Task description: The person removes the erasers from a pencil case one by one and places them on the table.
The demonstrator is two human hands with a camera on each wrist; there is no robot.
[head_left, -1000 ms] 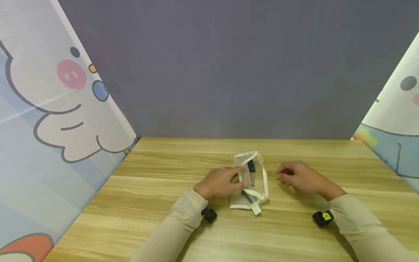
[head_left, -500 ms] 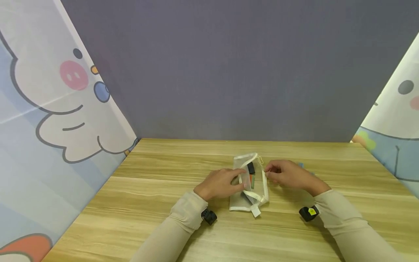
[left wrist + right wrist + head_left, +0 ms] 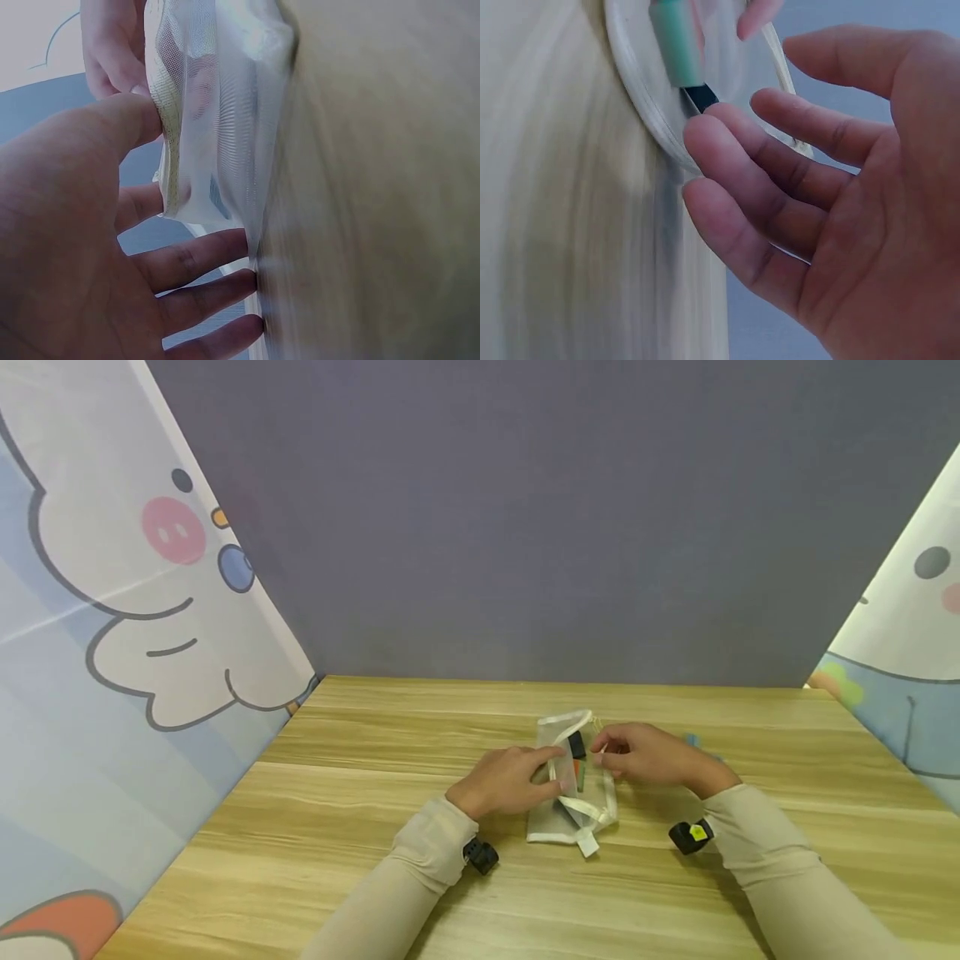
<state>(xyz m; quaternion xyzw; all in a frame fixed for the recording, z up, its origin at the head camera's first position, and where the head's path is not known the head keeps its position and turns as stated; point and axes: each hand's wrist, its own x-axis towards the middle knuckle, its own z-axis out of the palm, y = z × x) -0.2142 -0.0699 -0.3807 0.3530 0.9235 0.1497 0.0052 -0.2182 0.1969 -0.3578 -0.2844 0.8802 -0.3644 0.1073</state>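
Observation:
My left hand (image 3: 510, 781) grips the left rim of a translucent mesh zipper pouch (image 3: 232, 135), thumb and index finger at the zipper edge and the other fingers along its outer side. The pouch lies unzipped on the table. Inside are a black item (image 3: 577, 745), a small orange piece (image 3: 577, 768) and a pale green block (image 3: 679, 45). My right hand (image 3: 645, 753) is over the pouch's right rim, fingers loosely bent, thumb apart. In the right wrist view nothing shows between its fingertips.
Small blue items (image 3: 692, 740) lie on the wooden table (image 3: 375, 860) behind my right wrist, partly hidden. A white fabric tag (image 3: 587, 842) sticks out at the pouch's near end. A grey panel (image 3: 480, 527) stands at the back, with cartoon-printed sheets (image 3: 112, 610) at the sides.
My right hand has moved left from beside the pouch to over its right rim. The blue items behind it show more. My left hand has stayed in place on the pouch.

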